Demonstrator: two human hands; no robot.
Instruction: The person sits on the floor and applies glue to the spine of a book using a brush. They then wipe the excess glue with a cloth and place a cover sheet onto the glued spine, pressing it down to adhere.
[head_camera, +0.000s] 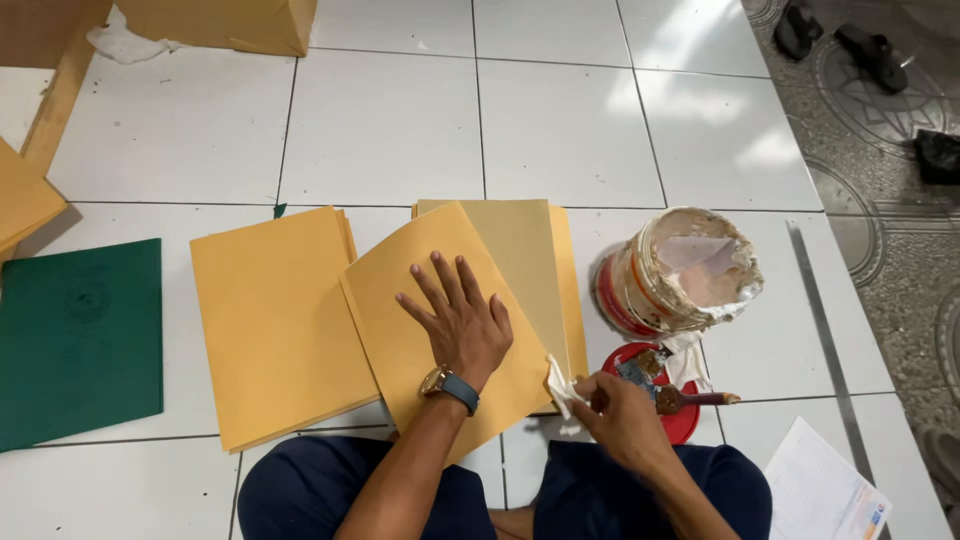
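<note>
My left hand (458, 318) lies flat with fingers spread on a yellow-orange paper sheet (400, 330) that rests tilted on a stack of similar sheets (520, 250). A watch sits on that wrist. My right hand (620, 410) is closed on a crumpled white cloth or tissue (560, 385) at the sheet's lower right edge. Left of it lies another stack of yellow-orange sheets (270, 320).
An open glue-smeared bucket (680, 270) stands to the right, with a red lid (668, 400) and a brush (695, 399) on it. A green folder (80, 340) lies far left, a printed paper (825, 490) lower right, a long metal ruler (825, 330), sandals (870, 50) beyond.
</note>
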